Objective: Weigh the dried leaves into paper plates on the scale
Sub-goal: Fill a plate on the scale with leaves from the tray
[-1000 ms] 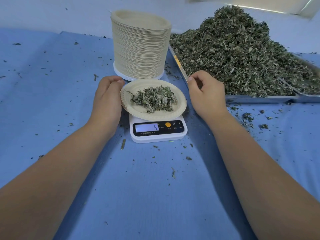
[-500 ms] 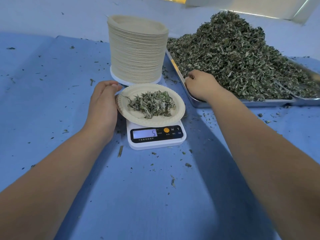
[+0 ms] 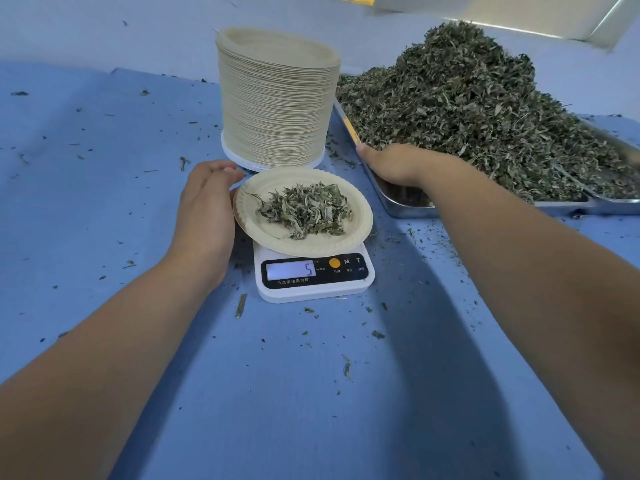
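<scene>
A paper plate (image 3: 263, 233) with a small heap of dried leaves (image 3: 304, 209) sits on the white kitchen scale (image 3: 311, 289), whose display reads 5. My left hand (image 3: 204, 209) is cupped against the plate's left rim, its fingers loosely curved and touching the rim. My right hand (image 3: 398, 164) lies over the near left corner of the steel tray (image 3: 398, 206), at the foot of the big pile of dried leaves (image 3: 467, 116). Its thumb points left and its fingers are hidden under the hand.
A tall stack of paper plates (image 3: 277, 109) stands right behind the scale. A second steel tray (image 3: 616, 199) adjoins the first at the far right. Leaf crumbs are scattered across the blue cloth (image 3: 277, 393) that covers the table.
My right hand has moved from beside the plate to the tray's near left corner. The left hand has stayed at the plate's rim, and the scale still reads 5.
</scene>
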Motion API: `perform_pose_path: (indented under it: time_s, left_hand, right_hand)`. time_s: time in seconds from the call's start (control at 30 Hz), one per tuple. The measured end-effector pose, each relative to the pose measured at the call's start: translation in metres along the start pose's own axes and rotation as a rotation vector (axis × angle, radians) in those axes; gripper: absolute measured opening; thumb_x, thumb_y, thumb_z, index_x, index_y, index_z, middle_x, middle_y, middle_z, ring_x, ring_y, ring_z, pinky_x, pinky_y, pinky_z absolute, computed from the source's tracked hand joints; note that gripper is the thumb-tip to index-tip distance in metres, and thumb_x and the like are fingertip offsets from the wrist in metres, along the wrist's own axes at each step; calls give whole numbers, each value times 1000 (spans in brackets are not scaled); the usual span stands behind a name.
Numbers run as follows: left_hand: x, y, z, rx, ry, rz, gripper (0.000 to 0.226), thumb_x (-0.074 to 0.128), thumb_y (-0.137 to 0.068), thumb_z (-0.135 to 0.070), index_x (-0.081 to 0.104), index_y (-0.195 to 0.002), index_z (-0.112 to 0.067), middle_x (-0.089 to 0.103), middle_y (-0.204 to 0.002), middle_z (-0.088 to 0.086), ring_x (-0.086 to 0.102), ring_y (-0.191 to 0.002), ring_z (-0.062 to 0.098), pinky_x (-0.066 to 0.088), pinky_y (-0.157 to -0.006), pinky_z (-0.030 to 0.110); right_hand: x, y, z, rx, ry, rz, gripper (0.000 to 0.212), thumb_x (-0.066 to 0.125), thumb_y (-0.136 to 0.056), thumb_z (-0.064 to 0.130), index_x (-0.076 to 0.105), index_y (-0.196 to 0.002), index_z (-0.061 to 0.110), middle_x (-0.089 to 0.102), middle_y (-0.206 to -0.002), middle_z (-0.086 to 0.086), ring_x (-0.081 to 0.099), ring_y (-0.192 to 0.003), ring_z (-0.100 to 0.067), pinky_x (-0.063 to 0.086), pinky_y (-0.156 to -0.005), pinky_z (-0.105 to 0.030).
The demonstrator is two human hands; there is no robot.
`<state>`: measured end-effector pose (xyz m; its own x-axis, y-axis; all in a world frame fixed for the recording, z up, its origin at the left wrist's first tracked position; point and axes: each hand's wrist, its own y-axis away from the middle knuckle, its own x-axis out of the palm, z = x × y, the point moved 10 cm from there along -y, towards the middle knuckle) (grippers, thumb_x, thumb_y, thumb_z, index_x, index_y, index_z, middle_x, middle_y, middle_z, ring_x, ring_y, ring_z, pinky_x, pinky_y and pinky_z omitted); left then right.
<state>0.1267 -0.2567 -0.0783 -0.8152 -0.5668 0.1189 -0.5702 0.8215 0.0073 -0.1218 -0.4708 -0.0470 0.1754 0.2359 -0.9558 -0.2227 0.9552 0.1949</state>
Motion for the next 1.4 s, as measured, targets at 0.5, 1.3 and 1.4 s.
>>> perform_pose_path:
  time_s: [0.5, 1.3, 1.4]
  left_hand:
    - [-3, -1, 1, -12, -5, -8, 21, 49, -79, -40, 64, -95, -36, 68, -122, -6, 62, -121, 18, 46, -112, 51]
    - [-1, 3, -3, -3, -21, -12, 20, 50, -78, -39, 62, -94, -34, 69, -118, -7, 62, -123, 22, 48, -110, 50]
    - [0, 3, -2, -2, -18, -7, 21, 50, -78, -39, 63, -94, -34, 68, -115, -8, 62, -122, 22, 48, -108, 49]
  right_hand:
    - [11, 10, 1, -109, -35, 20, 74, 13, -107, 56, 48, -145, 4, 44, -151, -22, 42, -137, -38, 30, -111, -40]
    - [-29, 52, -13, -203, -102, -448, 47, 42, -104, 46, 55, -74, 12, 57, -66, -5, 54, -62, -25, 41, -56, -34]
    - [-32, 53, -15, -205, -61, -481, 39, 48, -101, 52, 60, -82, 19, 58, -68, -1, 55, -61, -19, 40, -53, -31]
